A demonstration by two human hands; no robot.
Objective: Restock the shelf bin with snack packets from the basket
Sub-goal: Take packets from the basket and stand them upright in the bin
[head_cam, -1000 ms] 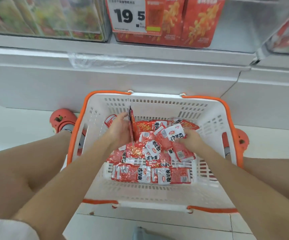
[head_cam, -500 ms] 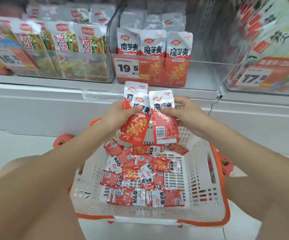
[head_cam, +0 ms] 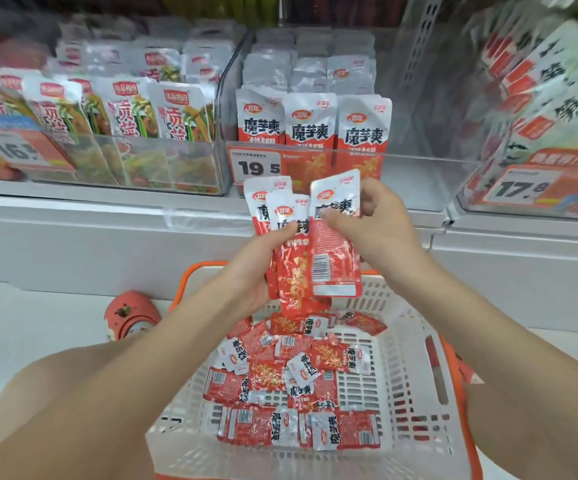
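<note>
At ten o'clock we see a clear bin of green-and-orange vegetable snack packs [head_cam: 131,112] standing upright, with a blurred price tag reading 16 [head_cam: 17,150] at nine o'clock in front of them. At three o'clock a price tag reading 17.8 [head_cam: 519,188] fronts a blurred bin of larger white-and-red bags [head_cam: 544,81]. At eight o'clock an orange clog [head_cam: 131,313] rests on the pale floor [head_cam: 20,323].

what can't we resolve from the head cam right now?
- Packet count in the left hand: head view, the held packets overlap.
- Right-hand packet: the thumb covers part of its print.
- Rear rows of the shelf bin: hidden behind the front packets.
- Bin at far right: motion-blurred and cut by the frame edge.
- Basket: near rim cut by the bottom edge.
- Price tag small print: too small.
</note>
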